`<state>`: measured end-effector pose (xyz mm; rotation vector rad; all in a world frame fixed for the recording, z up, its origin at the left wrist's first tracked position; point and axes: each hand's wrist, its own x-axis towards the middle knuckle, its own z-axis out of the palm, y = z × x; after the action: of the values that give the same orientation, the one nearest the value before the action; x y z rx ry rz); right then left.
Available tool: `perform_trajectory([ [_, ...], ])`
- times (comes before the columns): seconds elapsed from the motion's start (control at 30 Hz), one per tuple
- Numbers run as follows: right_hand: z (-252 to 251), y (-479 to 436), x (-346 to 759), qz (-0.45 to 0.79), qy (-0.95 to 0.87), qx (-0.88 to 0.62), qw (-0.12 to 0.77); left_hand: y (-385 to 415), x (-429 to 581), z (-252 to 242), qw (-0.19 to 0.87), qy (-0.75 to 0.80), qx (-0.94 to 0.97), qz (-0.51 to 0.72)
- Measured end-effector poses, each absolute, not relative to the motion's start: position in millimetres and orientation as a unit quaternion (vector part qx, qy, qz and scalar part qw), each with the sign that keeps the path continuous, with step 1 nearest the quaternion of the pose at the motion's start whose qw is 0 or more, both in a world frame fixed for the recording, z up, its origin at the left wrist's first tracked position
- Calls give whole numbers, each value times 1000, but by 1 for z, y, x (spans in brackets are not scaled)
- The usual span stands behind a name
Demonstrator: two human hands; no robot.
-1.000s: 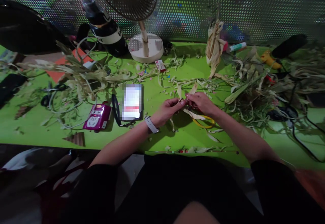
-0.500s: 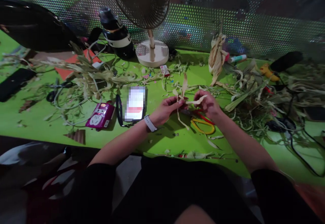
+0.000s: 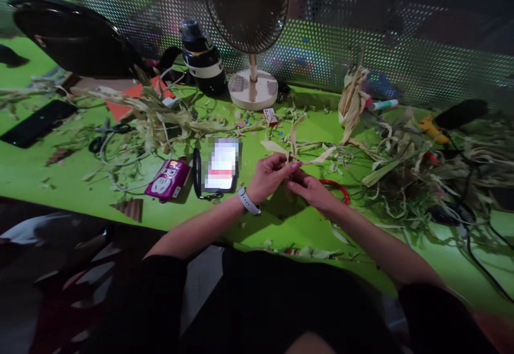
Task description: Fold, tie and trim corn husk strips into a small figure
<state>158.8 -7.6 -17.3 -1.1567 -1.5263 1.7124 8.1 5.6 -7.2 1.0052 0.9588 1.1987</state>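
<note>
My left hand [image 3: 271, 176], with a white watch on its wrist, pinches several pale dried corn-husk strips [image 3: 295, 148] that fan upward and sideways from its fingertips. My right hand [image 3: 311, 189] sits just below and to the right of it, fingers closed on the lower ends of the same strips. Both hands hover over the green table [image 3: 60, 188]. Scissors with red handles [image 3: 337, 188] lie under my right hand, mostly hidden.
A phone [image 3: 221, 165] and a pink power strip [image 3: 166, 179] lie left of my hands. A desk fan [image 3: 251, 32], a dark bottle [image 3: 203, 59] and a perforated screen stand behind. Husk piles [image 3: 405, 150], cables, black scissors [image 3: 108, 132] and a glue gun [image 3: 433, 126] litter the table.
My right hand has dropped from beside the left to below it, onto the strips' lower ends. The view has shifted, so everything sits further right and lower.
</note>
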Motion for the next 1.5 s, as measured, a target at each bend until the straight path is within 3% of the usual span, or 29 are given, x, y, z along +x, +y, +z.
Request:
perform_trajectory([
  [0.37, -6, -9, 166, 631, -624, -402, 227, 9, 1, 6, 639, 421, 407, 500],
  [0.53, -9, -11, 163, 623, -595, -441, 253, 15, -2, -1, 582, 452, 430, 521],
  [0.73, -7, -18, 164, 390, -689, -527, 308, 18, -3, -6, 540, 472, 454, 529],
  [0.83, -5, -19, 165, 341, -708, -537, 305, 18, -2, -4, 533, 480, 459, 525],
  [0.97, -7, -17, 164, 419, -701, -507, 274, 14, 2, -3, 559, 452, 468, 514],
  [1.2, -9, -12, 162, 561, -624, -454, 300, 11, 6, -9, 625, 379, 453, 511],
  [1.5, -7, -17, 160, 671, -590, -391, 222, 19, -11, 7, 631, 354, 438, 534],
])
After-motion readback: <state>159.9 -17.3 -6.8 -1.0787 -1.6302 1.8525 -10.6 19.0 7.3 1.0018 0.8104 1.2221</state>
